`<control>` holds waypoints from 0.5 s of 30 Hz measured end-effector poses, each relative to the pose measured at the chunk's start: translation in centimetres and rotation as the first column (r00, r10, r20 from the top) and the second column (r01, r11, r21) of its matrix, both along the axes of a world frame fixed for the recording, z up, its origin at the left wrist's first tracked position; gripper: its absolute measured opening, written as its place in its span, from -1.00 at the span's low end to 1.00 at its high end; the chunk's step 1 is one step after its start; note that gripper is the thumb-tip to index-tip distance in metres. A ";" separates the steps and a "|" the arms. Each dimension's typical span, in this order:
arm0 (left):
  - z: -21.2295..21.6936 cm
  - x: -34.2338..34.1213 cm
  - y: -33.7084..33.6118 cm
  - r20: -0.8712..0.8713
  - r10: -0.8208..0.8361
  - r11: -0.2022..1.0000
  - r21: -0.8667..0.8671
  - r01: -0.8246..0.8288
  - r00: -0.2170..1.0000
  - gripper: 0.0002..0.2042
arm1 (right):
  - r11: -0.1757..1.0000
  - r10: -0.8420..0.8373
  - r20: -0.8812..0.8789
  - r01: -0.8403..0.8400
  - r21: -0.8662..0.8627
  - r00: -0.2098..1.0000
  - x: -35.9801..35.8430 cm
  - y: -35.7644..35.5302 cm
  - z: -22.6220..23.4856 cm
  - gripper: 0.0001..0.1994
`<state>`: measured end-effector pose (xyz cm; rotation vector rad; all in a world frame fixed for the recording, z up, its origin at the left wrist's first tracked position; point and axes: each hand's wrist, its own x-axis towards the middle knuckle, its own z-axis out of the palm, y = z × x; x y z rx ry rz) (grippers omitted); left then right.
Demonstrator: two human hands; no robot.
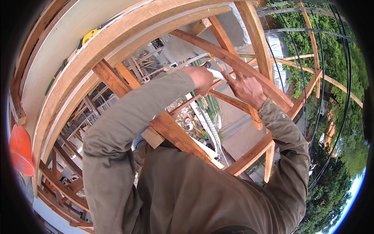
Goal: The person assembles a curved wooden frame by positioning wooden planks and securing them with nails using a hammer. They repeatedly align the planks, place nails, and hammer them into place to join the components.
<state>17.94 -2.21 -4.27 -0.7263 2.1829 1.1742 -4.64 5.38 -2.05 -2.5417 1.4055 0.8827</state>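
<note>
Both my arms, in olive-brown sleeves, reach out over an open timber frame. My left hand (201, 80) is closed, knuckles up, at one end of a short white piece (221, 74). Its material is too unclear to name; it looks smooth and narrow. My right hand (249, 90) meets the white piece from the other side, its fingertips pressed against it. A thin tan strip (215, 61) slants just beyond the hands. Close beside them, a reddish-brown timber beam (237, 64) runs diagonally. My left palm and most of its fingers are hidden.
A thick curved-looking beam (132, 27) crosses the upper left. On the pale board behind it lies a yellow-handled tool (90, 37); an orange cup-shaped container (21, 150) is at far left. Black cables (346, 78) hang at right. Far below are debris (191, 121) and paving (237, 136).
</note>
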 end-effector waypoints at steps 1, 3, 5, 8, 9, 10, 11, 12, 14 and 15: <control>1.4 3.0 0.1 -0.092 0.054 0.990 -0.124 -0.065 0.994 -0.65 | 0.994 0.074 0.044 -0.070 -0.079 0.996 -0.2 0.7 -0.7 -0.39; 5.3 8.6 0.3 -0.217 0.227 0.922 -0.267 -0.282 0.949 -0.66 | 0.999 0.033 0.003 -0.033 -0.015 0.999 1.0 1.0 -0.4 -0.41; 6.1 13.5 2.3 -0.464 0.322 0.759 -0.396 -0.518 0.825 -0.67 | 0.997 0.074 -0.027 -0.075 -0.023 0.997 0.8 1.3 -1.2 -0.42; 3.1 18.4 7.1 -0.823 0.260 0.403 -0.383 -0.831 0.505 -0.70 | 0.998 0.035 -0.089 -0.039 -0.054 0.995 -0.3 0.8 -2.6 -0.42; 1.7 19.4 8.6 -0.897 0.249 0.301 -0.286 -0.910 0.364 -0.71 | 0.998 0.000 -0.109 -0.006 -0.059 0.994 -0.9 0.8 -3.4 -0.44; -0.8 20.2 11.0 -0.947 0.269 0.198 -0.121 -0.973 0.173 -0.71 | 0.998 -0.030 -0.126 0.022 -0.060 0.992 -1.4 0.9 -4.2 -0.46; -2.9 20.5 13.2 -0.947 0.321 0.083 0.003 -0.997 0.024 -0.67 | 0.997 -0.050 -0.146 0.042 -0.063 0.988 -1.4 0.9 -4.4 -0.47; -5.0 20.6 15.1 -0.928 0.351 -0.036 0.121 -0.992 -0.126 -0.64 | 0.998 -0.043 -0.135 0.036 -0.055 0.990 -0.4 0.7 -3.9 -0.45; -6.7 20.5 16.3 -0.890 0.368 -0.158 0.227 -0.961 -0.270 -0.57 | 0.999 -0.020 -0.115 0.016 -0.037 0.993 2.2 1.0 -2.3 -0.42; -6.8 20.2 16.8 -0.888 0.376 -0.158 0.220 -0.963 -0.264 -0.53 | 0.977 0.152 -0.043 -0.157 -0.144 0.987 2.7 1.2 -2.0 -0.48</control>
